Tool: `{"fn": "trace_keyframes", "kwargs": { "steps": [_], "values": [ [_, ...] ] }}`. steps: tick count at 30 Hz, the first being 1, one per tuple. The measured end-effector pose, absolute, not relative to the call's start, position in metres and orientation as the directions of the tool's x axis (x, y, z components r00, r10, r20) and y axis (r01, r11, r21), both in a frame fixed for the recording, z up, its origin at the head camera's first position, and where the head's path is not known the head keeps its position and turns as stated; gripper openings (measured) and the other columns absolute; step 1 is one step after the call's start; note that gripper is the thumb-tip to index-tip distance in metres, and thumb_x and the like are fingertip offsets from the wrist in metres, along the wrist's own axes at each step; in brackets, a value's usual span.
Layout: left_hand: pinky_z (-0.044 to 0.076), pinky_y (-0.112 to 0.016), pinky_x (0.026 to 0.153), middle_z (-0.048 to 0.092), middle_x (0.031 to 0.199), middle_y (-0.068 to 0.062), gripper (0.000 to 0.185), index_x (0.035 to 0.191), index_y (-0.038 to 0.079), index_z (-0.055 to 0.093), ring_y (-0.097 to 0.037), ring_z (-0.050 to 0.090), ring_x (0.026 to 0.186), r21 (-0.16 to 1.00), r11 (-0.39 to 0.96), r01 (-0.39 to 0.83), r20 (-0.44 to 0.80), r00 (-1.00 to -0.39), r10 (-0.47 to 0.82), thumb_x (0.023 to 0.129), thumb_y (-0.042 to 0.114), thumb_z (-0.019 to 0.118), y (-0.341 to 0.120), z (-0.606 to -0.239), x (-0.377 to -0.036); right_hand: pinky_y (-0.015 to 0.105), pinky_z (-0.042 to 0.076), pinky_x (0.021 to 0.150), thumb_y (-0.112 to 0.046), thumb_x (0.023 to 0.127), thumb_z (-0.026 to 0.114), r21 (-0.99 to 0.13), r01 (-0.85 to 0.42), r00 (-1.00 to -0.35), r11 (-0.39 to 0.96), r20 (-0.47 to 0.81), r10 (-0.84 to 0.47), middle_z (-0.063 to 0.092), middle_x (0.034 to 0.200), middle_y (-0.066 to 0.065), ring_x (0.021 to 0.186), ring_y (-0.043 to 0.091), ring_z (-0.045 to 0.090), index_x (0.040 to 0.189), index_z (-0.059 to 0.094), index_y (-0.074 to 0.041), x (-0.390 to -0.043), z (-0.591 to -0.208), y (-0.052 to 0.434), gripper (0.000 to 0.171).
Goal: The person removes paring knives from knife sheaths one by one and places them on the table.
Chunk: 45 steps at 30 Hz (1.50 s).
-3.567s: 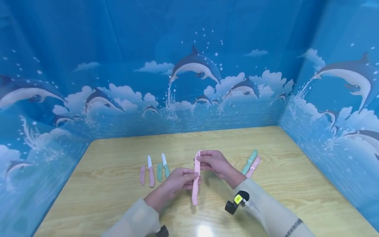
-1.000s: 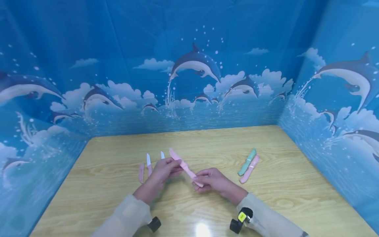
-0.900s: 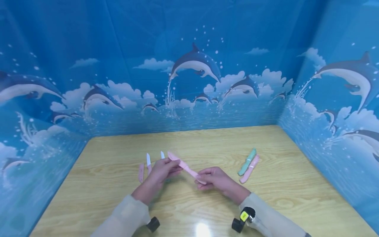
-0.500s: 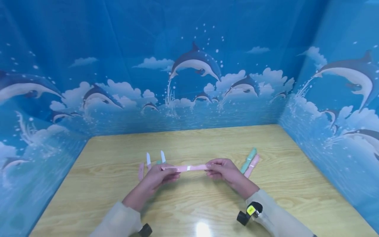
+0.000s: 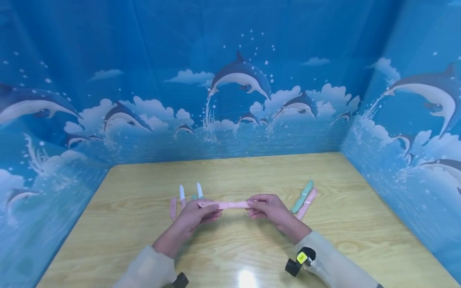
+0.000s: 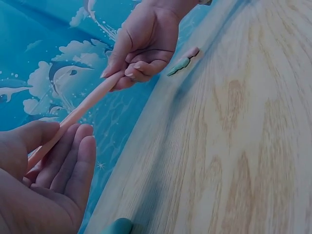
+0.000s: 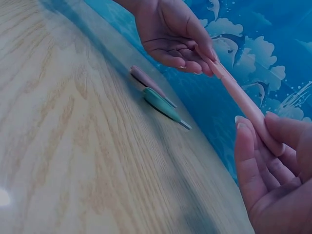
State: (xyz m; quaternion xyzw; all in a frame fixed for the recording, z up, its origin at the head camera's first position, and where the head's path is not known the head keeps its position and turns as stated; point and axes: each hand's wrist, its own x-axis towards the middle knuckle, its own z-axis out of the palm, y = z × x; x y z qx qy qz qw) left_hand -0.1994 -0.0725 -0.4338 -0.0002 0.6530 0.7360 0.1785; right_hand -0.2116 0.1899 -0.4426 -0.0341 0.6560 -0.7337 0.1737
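"What's in your grip?"

"One sheathed pink knife [image 5: 230,205], held level above the table [image 5: 248,240]. My left hand [image 5: 194,216] pinches its sheath [image 5: 205,204], thumb against fingers; my right hand [image 5: 271,208] pinches its handle [image 5: 239,205]."

"Any slack in either pinch?"

"Only the knife's own thickness parts thumb from fingers, on both sides. The middle stretch shows between my hands, with a faint seam. Whether sheath and handle meet fully there, I can't tell."

"What's hard to see?"

"The handle's end, behind my right fingers in the head view. My left hand also covers most of the handles of a bare pink knife [image 5: 182,193] and a bare green knife [image 5: 199,190], and all but the top of a loose green sheath [image 5: 194,197]. The loose pink sheath [image 5: 173,209] beside them shows better."

"And on your right?"

"A sheathed green knife [image 5: 302,196] beside a second sheathed pink knife [image 5: 307,203]. In the left wrist view, a green end [image 6: 118,227] is cut off at the bottom edge; I can't say whose."
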Motion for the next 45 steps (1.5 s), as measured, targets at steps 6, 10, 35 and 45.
{"fn": "trace_keyframes", "kwargs": {
  "steps": [6,10,35,45],
  "values": [
    [0.06,-0.026,0.073,0.072,0.089,-0.015,0.034,0.119,-0.013,0.056,-0.014,0.071,0.076,0.963,-0.072,-0.26,-0.235,-0.939,0.25,0.092,0.005,0.065,-0.072,-0.435,-0.2,0.026,0.06,0.066,-0.007,0.093,0.065,-0.968,0.228,-0.934,-0.102,-0.188,-0.303,0.073,0.081,0.009,0.065,0.012,0.069,0.11,0.063,0.007,-0.211,-0.442,0.19,0.023],
    [0.06,-0.026,0.071,0.071,0.084,-0.013,0.036,0.122,-0.007,0.056,-0.015,0.07,0.073,0.971,-0.01,-0.239,-0.231,-0.948,0.218,0.091,0.008,0.067,-0.072,-0.437,-0.201,0.025,0.06,0.065,-0.01,0.094,0.065,-0.965,0.239,-0.935,-0.113,-0.197,-0.296,0.072,0.082,0.01,0.065,0.012,0.069,0.117,0.058,0.011,-0.211,-0.442,0.191,0.032],
    [0.056,-0.02,0.062,0.073,0.081,0.001,0.009,0.092,0.01,0.075,-0.007,0.065,0.068,0.572,0.625,0.531,0.467,-0.838,0.283,0.084,0.013,0.075,-0.072,-0.435,-0.19,0.023,0.06,0.067,-0.026,0.098,0.059,-0.917,0.334,-0.902,-0.216,-0.245,-0.356,0.072,0.078,0.006,0.068,0.012,0.07,0.102,0.065,-0.002,-0.211,-0.444,0.197,0.026],
    [0.054,-0.022,0.053,0.071,0.076,-0.004,0.013,0.096,0.009,0.073,-0.021,0.066,0.068,0.821,0.511,0.253,0.154,-0.961,0.229,0.092,0.019,0.066,-0.076,-0.436,-0.192,0.026,0.06,0.067,-0.027,0.094,0.065,-0.97,0.24,-0.928,-0.05,-0.213,-0.307,0.073,0.082,0.011,0.07,0.014,0.07,0.109,0.063,0.009,-0.209,-0.448,0.195,0.039]
  ]
}}
